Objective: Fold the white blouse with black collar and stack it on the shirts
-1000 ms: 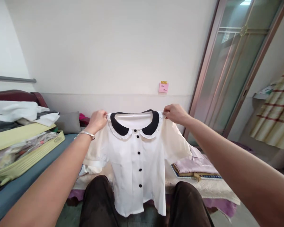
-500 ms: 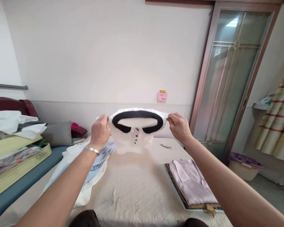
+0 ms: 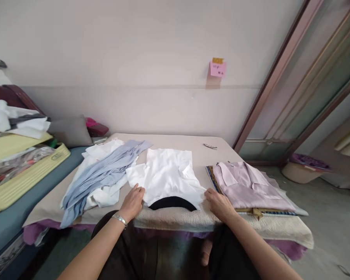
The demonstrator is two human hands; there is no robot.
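The white blouse (image 3: 167, 177), held up in the air by its shoulders a second ago with the button front facing the person, now lies spread on the surface (image 3: 175, 221) with its back upward and its black collar (image 3: 172, 203) at the near edge; the laying-down step is judged complete and the garment sits ready for flattening or folding. The left hand (image 3: 133, 203) rests at 9 o'clock of the collar, fingers curled down onto the blouse's shoulder edge, pinching or pressing the fabric; which of the two cannot be told. The right hand (image 3: 218, 203) rests at 3 o'clock of the collar, fingers likewise bent onto the opposite shoulder edge. At 10 o'clock of the blouse lies a loose pile of pale blue and white garments (image 3: 100, 177), touching it. At 3 o'clock, just beside it, sits a folded lilac garment (image 3: 247, 186) on a stack. Beyond, on the wall, hangs a pink note (image 3: 217, 69).
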